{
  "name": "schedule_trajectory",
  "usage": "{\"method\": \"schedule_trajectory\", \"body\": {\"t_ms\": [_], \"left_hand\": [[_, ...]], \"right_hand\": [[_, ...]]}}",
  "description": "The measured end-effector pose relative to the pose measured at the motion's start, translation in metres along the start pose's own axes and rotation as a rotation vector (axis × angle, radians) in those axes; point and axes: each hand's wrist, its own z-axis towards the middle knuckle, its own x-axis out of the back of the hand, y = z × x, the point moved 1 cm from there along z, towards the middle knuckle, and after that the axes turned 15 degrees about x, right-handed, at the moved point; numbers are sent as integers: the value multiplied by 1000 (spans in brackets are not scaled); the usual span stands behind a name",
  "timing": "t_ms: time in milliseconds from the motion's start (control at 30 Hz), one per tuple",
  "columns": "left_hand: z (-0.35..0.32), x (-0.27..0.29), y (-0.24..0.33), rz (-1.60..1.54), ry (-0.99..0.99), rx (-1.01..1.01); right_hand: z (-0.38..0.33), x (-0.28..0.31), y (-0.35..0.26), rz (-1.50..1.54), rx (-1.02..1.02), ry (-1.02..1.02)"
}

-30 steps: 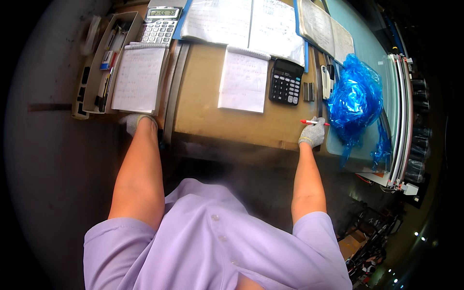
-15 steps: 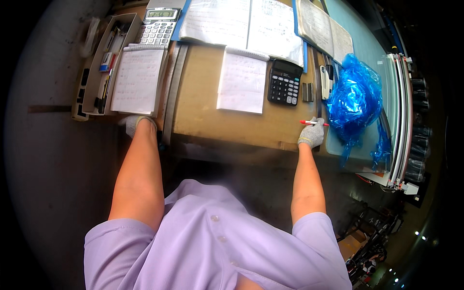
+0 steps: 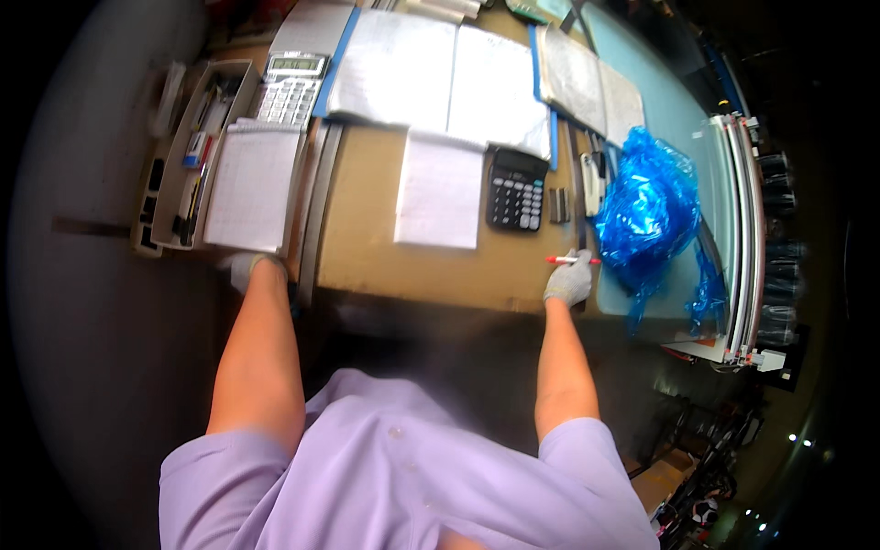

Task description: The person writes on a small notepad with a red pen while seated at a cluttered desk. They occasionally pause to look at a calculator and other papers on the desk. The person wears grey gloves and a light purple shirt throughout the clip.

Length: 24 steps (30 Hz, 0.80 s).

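My right hand, in a light grey knit glove, rests at the desk's front edge on the right. Its fingers are closed round a red and white pen, which lies crosswise. My left hand, also gloved, is at the front edge on the left, just below a spiral notepad; its fingers are hidden. Between the hands lie a second notepad and a black calculator. A crumpled blue plastic bag sits right beside my right hand.
Open ledgers cover the back of the desk. At the left stand a silver calculator and a long box with pens. A stapler lies near the bag. Long rails run along the right side.
The whole view has shifted, so the desk and its things appear lower and slightly further left. Both hands keep their places on the desk edge, and the pen is still held.
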Motion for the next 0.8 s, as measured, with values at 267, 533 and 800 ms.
{"method": "schedule_trajectory", "body": {"t_ms": [267,533,800], "left_hand": [[-5,-3,-1,-40,-108,23],[-8,-2,-4,-31,-119,11],[-7,-1,-6,-23,-124,12]], "right_hand": [[2,-2,-2,6,18,37],[-1,-2,0,8,16,46],[0,-3,-2,-44,12,12]]}}
